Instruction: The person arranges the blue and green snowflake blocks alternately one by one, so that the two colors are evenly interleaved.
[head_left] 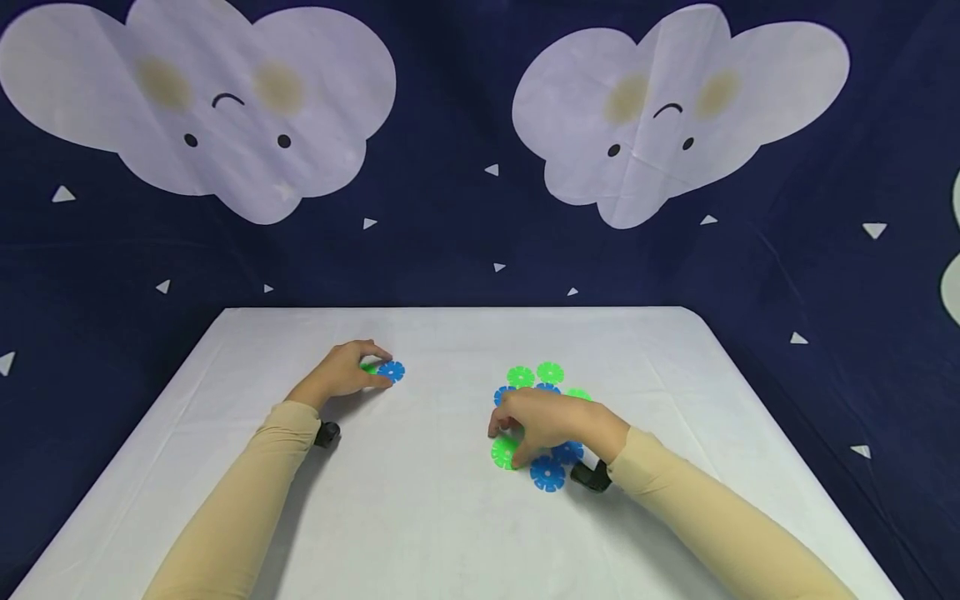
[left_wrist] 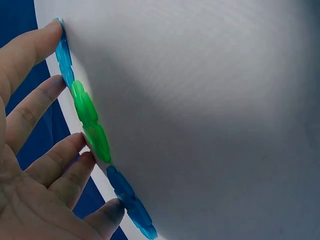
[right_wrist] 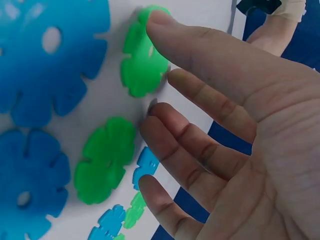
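Note:
My left hand is low over the left side of the white table, thumb and index finger on opposite edges of a flat blue notched disc. A green disc shows partly under that hand. In the left wrist view the green disc sits in a row between two blue ones, the lower blue disc near a fingertip. My right hand hovers over a group of discs, fingers spread. Its thumb overlaps the edge of a green disc, and the index fingertip is beside it.
Around the right hand lie several more discs: a blue disc in front, another blue disc by the wrist, and green discs behind. The white table ends at a dark blue cloth with clouds.

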